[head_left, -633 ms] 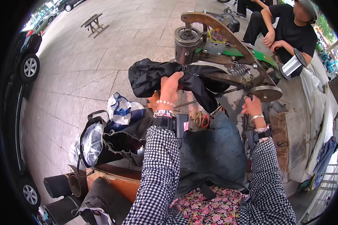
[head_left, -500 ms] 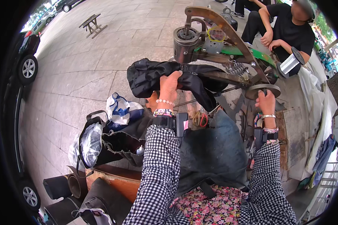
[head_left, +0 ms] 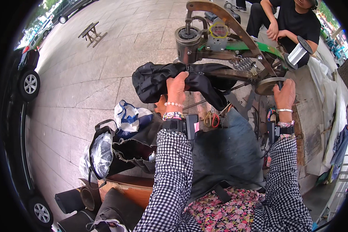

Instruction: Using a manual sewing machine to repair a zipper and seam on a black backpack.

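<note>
My left hand (head_left: 176, 88) is closed on the near edge of a black cloth item (head_left: 152, 82), thumb on top, just below the needle area of a hand-cranked sewing machine (head_left: 187, 49). The bunched cloth lies across the machine's narrow arm, and one part hangs down on the near side. Its exact kind is unclear. My right hand (head_left: 285, 95) is wrapped round the handle at the right edge of the machine's round handwheel (head_left: 265, 86). A large spool of white thread (head_left: 297, 56) sits at the machine's right end.
Red-handled scissors (head_left: 214, 120) lie near the dark apron (head_left: 228, 150) over my lap. To the left are an open black bag (head_left: 121, 156), a blue-and-white bag (head_left: 129, 118) and dark rolls (head_left: 67, 201). A seated person (head_left: 297, 23) is beyond the machine; a small stool (head_left: 92, 34) stands far left.
My right hand has swung up and to the right with the wheel's handle, from the wheel's near side to its right edge. My left hand keeps its hold on the cloth. The view shifted slightly.
</note>
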`<state>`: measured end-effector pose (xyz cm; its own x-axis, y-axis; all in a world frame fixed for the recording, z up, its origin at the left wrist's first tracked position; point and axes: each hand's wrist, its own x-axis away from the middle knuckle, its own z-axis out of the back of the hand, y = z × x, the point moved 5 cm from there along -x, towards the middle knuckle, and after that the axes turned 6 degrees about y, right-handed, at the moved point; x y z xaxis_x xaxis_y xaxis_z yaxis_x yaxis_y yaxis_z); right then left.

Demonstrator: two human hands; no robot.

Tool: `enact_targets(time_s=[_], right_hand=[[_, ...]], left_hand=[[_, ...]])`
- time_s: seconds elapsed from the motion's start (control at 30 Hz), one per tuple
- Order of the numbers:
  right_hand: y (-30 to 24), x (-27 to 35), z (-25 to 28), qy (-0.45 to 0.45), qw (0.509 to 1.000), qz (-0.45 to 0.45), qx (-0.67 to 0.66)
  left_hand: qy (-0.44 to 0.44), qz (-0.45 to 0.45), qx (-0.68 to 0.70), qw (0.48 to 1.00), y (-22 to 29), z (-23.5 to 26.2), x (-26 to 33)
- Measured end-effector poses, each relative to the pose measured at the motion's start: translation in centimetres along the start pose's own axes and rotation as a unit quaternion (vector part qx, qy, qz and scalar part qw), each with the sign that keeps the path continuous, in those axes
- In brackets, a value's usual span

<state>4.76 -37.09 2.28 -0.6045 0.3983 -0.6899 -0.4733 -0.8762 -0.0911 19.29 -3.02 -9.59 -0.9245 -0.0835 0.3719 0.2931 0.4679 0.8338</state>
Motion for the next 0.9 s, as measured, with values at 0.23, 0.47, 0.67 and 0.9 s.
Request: enact_targets(time_s=[0.23,0.47,0.67,0.9], right_hand=[[3.9,-1.5,-1.8,-0.081,0.994,0.038,-0.058],[12.1,2.5,-9.0,-0.108,0.986,-0.105,-0.074],[1.4,8.4,-12.6,-0.292,0.939,-0.111,-0.144],[4.7,-0.4,-3.6,-0.218,0.933,-0.183,-0.219]], left_hand=[[-0.006,0.027,0.013,1.000,0.2,0.1,0.4],[-0.101,0.097,0.055,0.989,0.3,0.2,1.2],[-0.073,0.087,0.005,0.994,0.0,0.5,1.1],[-0.076,0.066,0.007,0.995,0.3,0.6,0.5]])
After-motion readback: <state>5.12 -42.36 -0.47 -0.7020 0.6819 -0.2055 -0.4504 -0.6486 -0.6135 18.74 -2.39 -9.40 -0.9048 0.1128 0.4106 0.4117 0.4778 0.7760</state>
